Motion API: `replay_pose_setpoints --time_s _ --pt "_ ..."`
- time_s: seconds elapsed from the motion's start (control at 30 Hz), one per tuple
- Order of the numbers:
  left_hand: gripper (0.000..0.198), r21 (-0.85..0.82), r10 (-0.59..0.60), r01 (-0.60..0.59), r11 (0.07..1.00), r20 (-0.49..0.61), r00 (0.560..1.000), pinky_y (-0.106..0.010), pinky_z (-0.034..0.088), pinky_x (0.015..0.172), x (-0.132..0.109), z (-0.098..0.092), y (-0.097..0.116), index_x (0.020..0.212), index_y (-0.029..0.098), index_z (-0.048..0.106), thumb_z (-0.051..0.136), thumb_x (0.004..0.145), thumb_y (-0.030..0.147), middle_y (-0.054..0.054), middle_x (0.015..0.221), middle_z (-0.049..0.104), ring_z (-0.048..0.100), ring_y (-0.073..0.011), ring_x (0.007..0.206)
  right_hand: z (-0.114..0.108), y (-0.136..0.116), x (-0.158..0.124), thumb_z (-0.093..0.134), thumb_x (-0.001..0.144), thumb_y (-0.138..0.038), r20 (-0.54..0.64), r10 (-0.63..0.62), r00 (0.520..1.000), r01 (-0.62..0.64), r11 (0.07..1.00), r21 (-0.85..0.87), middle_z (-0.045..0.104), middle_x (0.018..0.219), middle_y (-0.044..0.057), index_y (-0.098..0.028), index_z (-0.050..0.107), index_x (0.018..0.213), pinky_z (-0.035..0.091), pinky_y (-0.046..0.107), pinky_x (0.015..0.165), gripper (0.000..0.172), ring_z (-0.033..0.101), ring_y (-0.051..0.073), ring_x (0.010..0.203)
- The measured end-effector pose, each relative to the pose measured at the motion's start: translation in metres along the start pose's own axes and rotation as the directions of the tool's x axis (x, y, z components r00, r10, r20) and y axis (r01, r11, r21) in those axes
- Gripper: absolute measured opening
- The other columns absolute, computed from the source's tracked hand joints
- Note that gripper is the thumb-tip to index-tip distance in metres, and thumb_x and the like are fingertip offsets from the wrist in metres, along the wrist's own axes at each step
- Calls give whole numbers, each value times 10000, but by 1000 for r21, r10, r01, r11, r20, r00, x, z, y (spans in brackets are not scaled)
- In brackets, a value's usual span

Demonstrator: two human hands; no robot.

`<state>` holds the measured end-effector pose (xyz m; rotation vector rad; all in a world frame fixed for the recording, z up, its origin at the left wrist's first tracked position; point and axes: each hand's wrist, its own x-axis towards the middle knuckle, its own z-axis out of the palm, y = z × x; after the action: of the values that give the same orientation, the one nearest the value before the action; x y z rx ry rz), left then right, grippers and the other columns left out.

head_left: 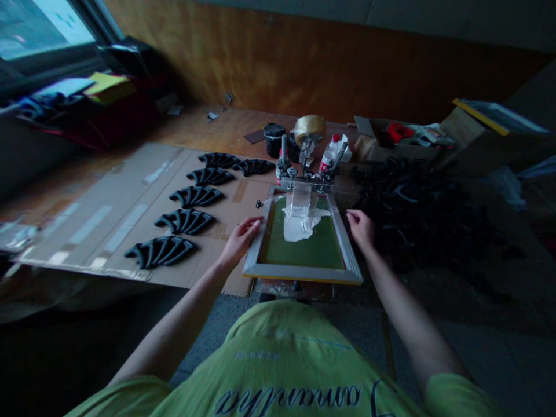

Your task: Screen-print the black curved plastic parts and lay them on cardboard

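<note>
A screen-printing frame (304,271) with a green mesh and a blob of white ink (299,223) lies in front of me, hinged to a metal clamp (304,176) at its far end. My left hand (240,238) grips the frame's left rail, fingers curled over the edge. My right hand (361,227) holds the right rail, fingers bent onto it. A squeegee (300,200) rests in the ink near the hinge.
Several black fan-shaped parts (185,220) lie in a row on a cardboard sheet (108,220) to the left. A heap of black parts (417,202) sits to the right. Behind the clamp stand a black pot (274,139), a tape roll (309,127) and a white bottle (334,149).
</note>
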<state>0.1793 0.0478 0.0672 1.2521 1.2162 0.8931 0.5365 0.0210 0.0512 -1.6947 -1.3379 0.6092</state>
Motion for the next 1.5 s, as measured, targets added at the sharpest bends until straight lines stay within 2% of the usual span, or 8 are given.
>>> replay_pose_setpoints --time_s 0.1,0.17,0.33,0.73,0.9,1.13,1.33,1.5 --pt "829 49 -129 127 991 23 991 -207 375 490 3 6 -48 1435 195 488 668 743 615 11 711 626 535 -123 554 16 -22 26 678 819 -240 -84 -248 965 221 944 -246 619 1311 151 -155 621 1289 529 427 956 481 628 247 1113" --pt "812 133 -138 136 982 5 990 -211 373 486 8 8 -70 1463 204 456 642 769 584 25 676 605 514 -119 530 40 -41 34 762 757 -247 75 -390 918 386 831 -401 514 1426 159 -172 553 1369 456 456 1043 651 529 293 1241" --pt "692 301 -108 107 948 -12 994 -208 359 482 16 6 -90 1393 204 538 605 801 555 35 646 578 473 -106 505 83 -65 23 703 802 -226 444 -305 843 530 616 -583 694 1038 123 -163 679 1080 454 405 899 286 559 288 1050" --pt "648 278 -144 142 950 -14 990 -214 367 485 17 5 -88 1345 210 575 620 789 539 21 675 609 498 -119 526 58 -41 -24 617 744 -87 771 -393 501 802 545 -244 697 870 59 -205 725 882 417 335 794 212 588 228 919" --pt "709 203 -195 190 961 3 981 -217 374 475 15 6 -85 1364 208 549 637 764 575 3 727 643 531 -127 537 69 -43 -23 563 843 -123 624 -423 657 729 565 -385 707 914 85 -191 733 936 427 360 813 206 583 239 928" --pt "764 97 -224 217 971 74 972 -218 343 446 17 6 -82 1388 197 504 649 750 591 12 716 605 481 -106 495 72 -31 -48 605 864 -165 651 -463 602 763 574 -298 721 966 92 -187 727 1039 463 353 828 215 622 239 938" --pt "837 83 -185 177 981 102 977 -200 310 428 11 -2 -51 1449 206 458 693 731 566 43 647 562 460 -99 480 69 -71 23 714 847 -310 350 -395 850 515 762 -392 714 1133 61 -290 559 1376 480 370 892 551 646 253 987" --pt "585 -192 -94 102 976 51 994 -206 434 511 15 -2 13 1227 204 620 633 799 604 -1 780 646 577 -109 585 12 -48 74 530 944 -474 -30 -299 954 271 898 -348 728 960 70 -206 569 1342 494 345 812 481 655 217 827"
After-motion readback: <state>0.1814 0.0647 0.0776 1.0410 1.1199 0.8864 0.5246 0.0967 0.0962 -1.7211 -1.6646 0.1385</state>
